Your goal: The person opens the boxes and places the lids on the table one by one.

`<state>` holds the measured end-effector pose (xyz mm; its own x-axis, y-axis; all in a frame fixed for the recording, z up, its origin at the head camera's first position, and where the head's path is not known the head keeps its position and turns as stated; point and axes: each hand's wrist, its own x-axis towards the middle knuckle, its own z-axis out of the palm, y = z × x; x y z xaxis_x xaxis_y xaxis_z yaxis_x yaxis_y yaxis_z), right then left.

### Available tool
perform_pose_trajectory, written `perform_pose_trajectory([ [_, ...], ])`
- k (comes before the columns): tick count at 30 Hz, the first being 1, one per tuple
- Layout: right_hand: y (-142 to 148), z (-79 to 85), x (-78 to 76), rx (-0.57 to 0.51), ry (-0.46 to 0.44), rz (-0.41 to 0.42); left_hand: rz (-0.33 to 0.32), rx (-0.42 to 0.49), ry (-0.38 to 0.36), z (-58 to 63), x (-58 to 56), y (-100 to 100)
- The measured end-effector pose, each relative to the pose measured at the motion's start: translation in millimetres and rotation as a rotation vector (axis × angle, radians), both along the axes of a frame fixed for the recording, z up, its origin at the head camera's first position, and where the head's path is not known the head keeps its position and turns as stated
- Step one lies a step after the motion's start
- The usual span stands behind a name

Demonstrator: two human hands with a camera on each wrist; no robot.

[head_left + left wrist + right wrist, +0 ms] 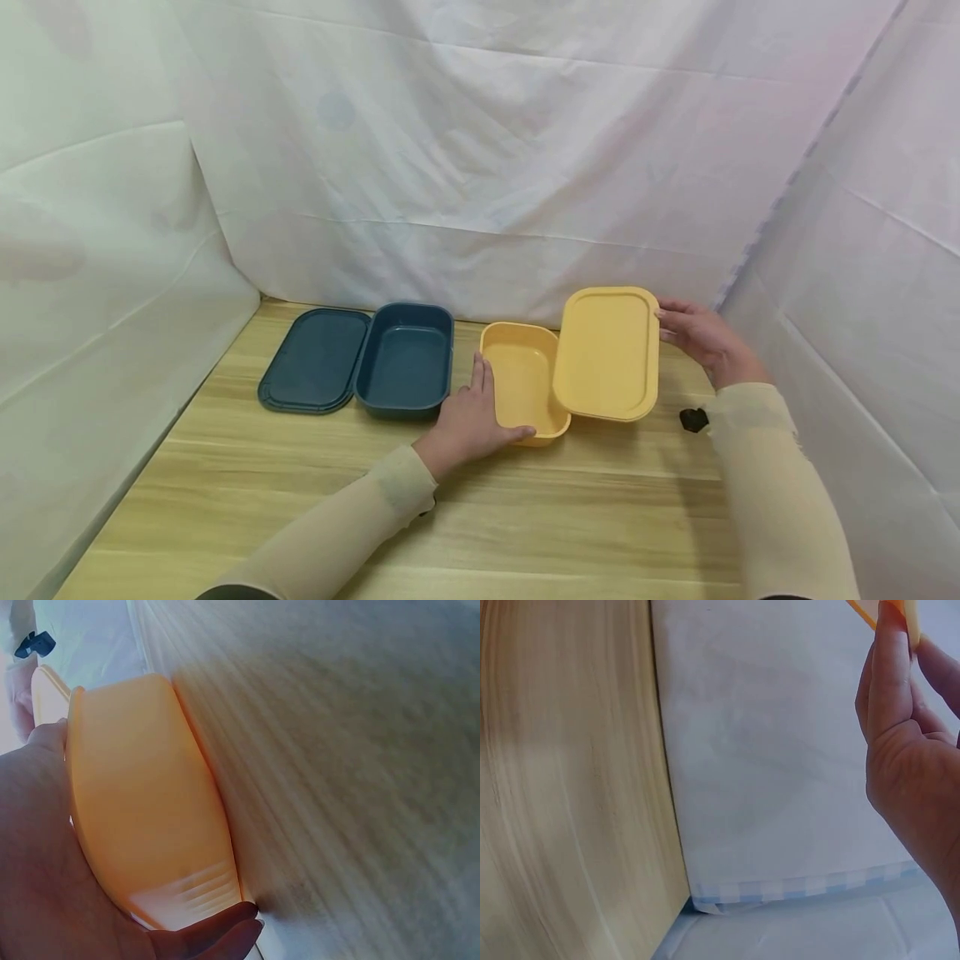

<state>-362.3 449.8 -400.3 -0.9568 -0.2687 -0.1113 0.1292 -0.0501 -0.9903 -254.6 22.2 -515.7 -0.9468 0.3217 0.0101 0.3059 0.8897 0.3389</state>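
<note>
A yellow lunch box (522, 379) stands uncovered on the wooden table. My left hand (468, 421) is spread round its near left corner. Its straight fingers (217, 934) lie along the outer wall, while the thumb reaches over the near rim. Raised above the box's right side is a yellow lid (607, 354), overlapping the rim in the head view. My right hand (705, 337) pinches the lid by its right edge between thumb and fingers. In the right wrist view only a corner of the lid (913, 622) shows at the fingertips.
Left of the yellow box stands a dark blue box (405, 362), uncovered. Its matching blue lid (315, 358) lies flat against its left side. White cloth (480, 167) hangs behind the table and on both sides. A small black piece (693, 419) shows beside the right wrist.
</note>
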Motion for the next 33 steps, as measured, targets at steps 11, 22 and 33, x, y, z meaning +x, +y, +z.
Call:
perform_pose_trajectory([
  [11, 8.1, 22.6, 9.4, 0.012, 0.030, -0.017, -0.001, 0.009, -0.001, 2.3, 1.3, 0.8],
  [22, 5.4, 31.1, 11.9, 0.110, 0.031, -0.062, 0.009, 0.003, 0.005, -1.2, -1.4, 1.9],
  [33, -0.8, 35.3, 17.4, 0.170, 0.075, -0.127, 0.009, 0.006, -0.009, 0.4, 0.4, 1.3],
])
